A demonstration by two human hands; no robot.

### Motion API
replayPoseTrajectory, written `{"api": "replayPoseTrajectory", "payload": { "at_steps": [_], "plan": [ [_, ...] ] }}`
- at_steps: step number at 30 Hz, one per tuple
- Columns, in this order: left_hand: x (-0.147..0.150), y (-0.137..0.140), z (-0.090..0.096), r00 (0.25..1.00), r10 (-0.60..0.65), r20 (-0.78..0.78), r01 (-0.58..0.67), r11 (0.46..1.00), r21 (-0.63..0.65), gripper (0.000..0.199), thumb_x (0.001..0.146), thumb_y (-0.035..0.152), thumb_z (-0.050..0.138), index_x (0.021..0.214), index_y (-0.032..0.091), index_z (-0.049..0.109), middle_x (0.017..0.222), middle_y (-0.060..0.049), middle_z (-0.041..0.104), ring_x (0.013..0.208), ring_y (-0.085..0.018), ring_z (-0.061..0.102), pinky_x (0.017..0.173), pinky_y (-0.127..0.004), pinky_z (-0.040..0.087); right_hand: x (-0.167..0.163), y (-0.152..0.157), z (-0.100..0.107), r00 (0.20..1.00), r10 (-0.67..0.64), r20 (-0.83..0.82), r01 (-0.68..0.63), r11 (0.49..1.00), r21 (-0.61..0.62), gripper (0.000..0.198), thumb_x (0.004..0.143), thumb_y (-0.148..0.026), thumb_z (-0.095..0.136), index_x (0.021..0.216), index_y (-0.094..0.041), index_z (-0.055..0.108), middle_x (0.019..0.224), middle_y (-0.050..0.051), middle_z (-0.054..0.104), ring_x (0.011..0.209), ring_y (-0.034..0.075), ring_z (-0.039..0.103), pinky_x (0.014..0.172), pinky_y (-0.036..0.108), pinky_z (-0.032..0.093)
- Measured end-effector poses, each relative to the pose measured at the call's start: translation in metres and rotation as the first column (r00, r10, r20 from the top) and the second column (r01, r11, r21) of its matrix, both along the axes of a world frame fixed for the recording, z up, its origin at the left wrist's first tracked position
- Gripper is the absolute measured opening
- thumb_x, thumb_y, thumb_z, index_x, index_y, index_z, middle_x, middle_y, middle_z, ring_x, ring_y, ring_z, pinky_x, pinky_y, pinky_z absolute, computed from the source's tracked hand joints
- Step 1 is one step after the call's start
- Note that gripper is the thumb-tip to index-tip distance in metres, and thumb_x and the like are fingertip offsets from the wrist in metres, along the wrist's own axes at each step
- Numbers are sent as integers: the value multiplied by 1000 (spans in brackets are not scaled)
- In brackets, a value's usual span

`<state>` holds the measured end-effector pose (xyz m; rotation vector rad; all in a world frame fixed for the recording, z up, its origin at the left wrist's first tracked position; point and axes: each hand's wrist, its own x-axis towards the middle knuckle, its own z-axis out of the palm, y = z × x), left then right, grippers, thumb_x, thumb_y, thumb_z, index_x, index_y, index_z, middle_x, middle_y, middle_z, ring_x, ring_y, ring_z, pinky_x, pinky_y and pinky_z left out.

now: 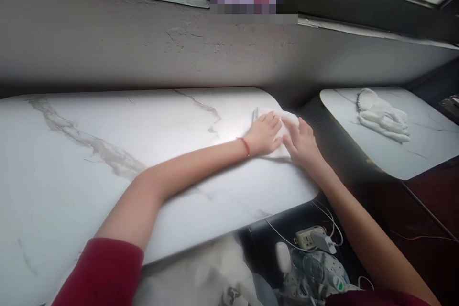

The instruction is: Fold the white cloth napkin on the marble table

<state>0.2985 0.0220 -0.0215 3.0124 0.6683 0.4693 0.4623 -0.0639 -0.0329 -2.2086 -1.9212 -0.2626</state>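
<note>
A white cloth (287,115) lies bunched near the right end of a white marbled table (172,129). My left hand (263,135) rests palm down on the cloth's left part, fingers stretched forward and lying flat. On the cloth's right side is my right hand (304,142), its thumb and fingers apart and touching the fabric. The two hands nearly meet over the cloth and cover much of it. Around my left wrist is a thin red band (245,146).
A second marbled table (380,153) stands to the right across a dark gap, with a crumpled white cloth (383,117) on it. A grey wall (143,48) runs behind. Below the front edge are a power strip (306,237), white cables and a bag of items (322,267).
</note>
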Motion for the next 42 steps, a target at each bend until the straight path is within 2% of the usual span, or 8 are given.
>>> {"api": "replayPoseTrajectory", "payload": {
  "at_steps": [6, 11, 17, 22, 29, 34, 37, 42],
  "plan": [
    [-16, 66, -1, 993, 118, 5, -118, 992, -39, 59, 100, 37, 36, 145, -1, 43, 156, -22, 41, 149, -32, 32, 121, -47, 24, -7, 84, -6, 998, 63, -17, -63, 998, 30, 59, 97, -47, 30, 150, -25, 43, 150, 21, 38, 136, 42, 37, 90, 63, 48],
    [-35, 99, 1, 975, 223, 15, -222, 974, -50, 57, 101, 36, 38, 145, 1, 45, 154, -20, 45, 146, -30, 36, 121, -43, 25, -27, 136, -11, 996, 82, -45, -77, 991, 106, 57, 95, -46, 33, 146, -25, 47, 147, 22, 41, 131, 42, 39, 92, 69, 42],
    [-42, 111, -1, 964, 253, 86, -251, 967, -32, 47, 100, 31, 39, 138, 6, 53, 147, -17, 53, 139, -28, 44, 117, -43, 33, -36, 158, -13, 996, 73, -55, -64, 987, 147, 55, 93, -45, 34, 141, -24, 51, 141, 21, 46, 126, 39, 42, 92, 65, 43],
    [-41, 109, -1, 963, 261, 69, -257, 964, -61, 50, 100, 32, 39, 140, 4, 50, 151, -16, 49, 142, -28, 41, 119, -40, 27, -38, 156, -9, 994, 45, -101, -33, 992, 118, 56, 92, -45, 36, 142, -25, 51, 142, 19, 46, 128, 37, 40, 96, 62, 42],
    [-48, 99, 2, 958, 284, 51, -283, 959, -21, 48, 99, 31, 39, 137, 4, 52, 146, -19, 53, 139, -28, 44, 117, -42, 28, -53, 144, 0, 1000, 22, -22, -20, 996, 88, 55, 95, -40, 32, 144, -22, 50, 143, 21, 44, 127, 36, 41, 94, 60, 45],
    [-68, 72, 2, 965, 264, 13, -264, 964, 44, 52, 99, 34, 41, 139, 1, 51, 147, -22, 52, 140, -31, 44, 117, -47, 30, -65, 112, 1, 994, 103, 23, -105, 990, 93, 54, 95, -36, 34, 145, -21, 49, 145, 22, 45, 132, 39, 42, 93, 62, 47],
    [-85, 33, -1, 968, 250, -25, -246, 964, 98, 56, 99, 38, 40, 141, 1, 50, 147, -23, 51, 139, -33, 45, 116, -49, 32, -76, 71, -3, 986, 165, 22, -167, 980, 111, 52, 96, -33, 33, 145, -22, 49, 147, 21, 46, 136, 39, 41, 95, 62, 47],
    [-125, -63, -3, 969, 240, -67, -222, 953, 207, 61, 99, 38, 34, 143, -2, 49, 147, -24, 51, 138, -39, 46, 115, -53, 34, -115, -30, -6, 976, 220, 8, -219, 966, 136, 51, 98, -30, 32, 146, -21, 46, 152, 22, 37, 140, 41, 37, 97, 59, 48]
  ]
}}
